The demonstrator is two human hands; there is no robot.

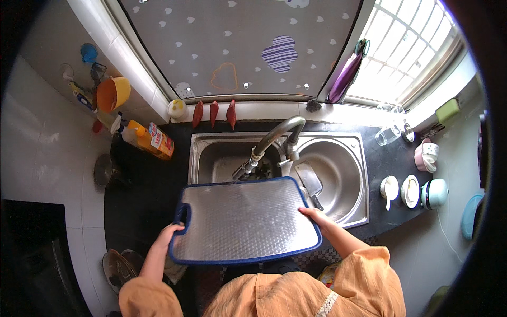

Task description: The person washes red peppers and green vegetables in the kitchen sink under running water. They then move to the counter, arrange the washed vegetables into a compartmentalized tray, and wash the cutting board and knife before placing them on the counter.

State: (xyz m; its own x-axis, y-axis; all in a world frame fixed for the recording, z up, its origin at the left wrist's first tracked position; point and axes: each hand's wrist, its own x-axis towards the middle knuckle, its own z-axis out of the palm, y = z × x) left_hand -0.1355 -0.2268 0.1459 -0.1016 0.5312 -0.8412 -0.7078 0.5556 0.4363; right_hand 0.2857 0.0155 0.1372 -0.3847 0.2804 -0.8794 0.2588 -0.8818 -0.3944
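Between my hands is a large metal-faced cutting board (pixel 245 222) with a blue rim and a handle slot at its left end. My left hand (pixel 168 234) grips that end just below the slot. On the right edge sits my right hand (pixel 313 217), thumb on top and the other fingers hidden underneath. The board's far edge lies over the front of the left sink basin (pixel 214 158), below the gooseneck faucet (pixel 277 134). In the right basin (pixel 340 174) a cleaver (pixel 309 180) rests with its dark handle towards me, partly beside the board.
Orange detergent bottle (pixel 156 140) and spray bottle (pixel 126 132) stand left of the sink. Several red tubers (pixel 214 113) lie on the sill. To the right are a glass jar (pixel 388 134), a bowl with a spoon (pixel 389 188), another bowl (pixel 410 191) and a mint-green appliance (pixel 435 194).
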